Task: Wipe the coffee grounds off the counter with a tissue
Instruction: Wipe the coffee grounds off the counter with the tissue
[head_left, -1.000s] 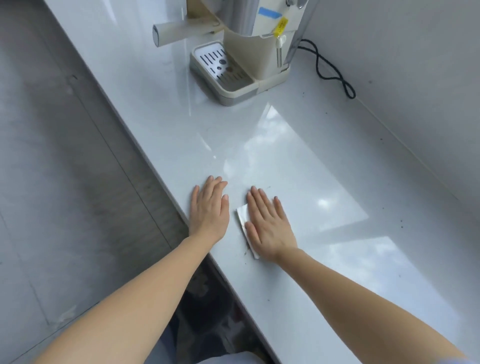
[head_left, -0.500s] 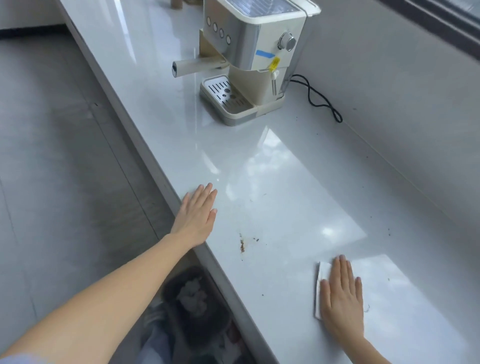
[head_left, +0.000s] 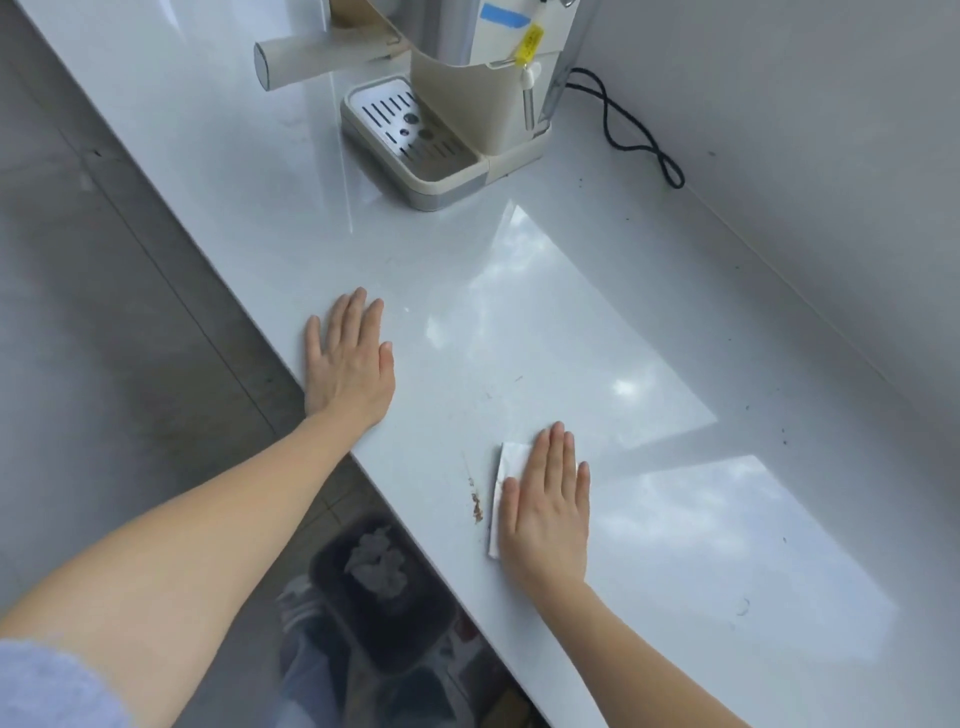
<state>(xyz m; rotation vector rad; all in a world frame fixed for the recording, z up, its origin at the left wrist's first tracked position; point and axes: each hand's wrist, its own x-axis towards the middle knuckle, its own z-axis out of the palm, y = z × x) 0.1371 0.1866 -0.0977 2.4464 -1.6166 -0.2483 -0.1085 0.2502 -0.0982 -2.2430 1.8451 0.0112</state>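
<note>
A small streak of brown coffee grounds (head_left: 475, 506) lies on the glossy white counter (head_left: 519, 322) close to its front edge. Just right of the streak, my right hand (head_left: 548, 506) presses flat on a folded white tissue (head_left: 506, 470); only the tissue's left strip and top corner show past my fingers. My left hand (head_left: 348, 364) rests flat and empty on the counter by the edge, fingers together, well left of the grounds. Tiny dark specks dot the counter toward the wall on the right.
A cream espresso machine (head_left: 467, 104) with a drip tray (head_left: 410, 140) stands at the back, its black cord (head_left: 634, 124) looping along the wall. Below the counter edge sits a dark bin (head_left: 379, 587) holding crumpled tissue. Grey floor tiles lie to the left.
My right hand has slid the tissue leftward from the right part of the counter up to the grounds. My left hand stayed flat by the edge. The camera tilted down.
</note>
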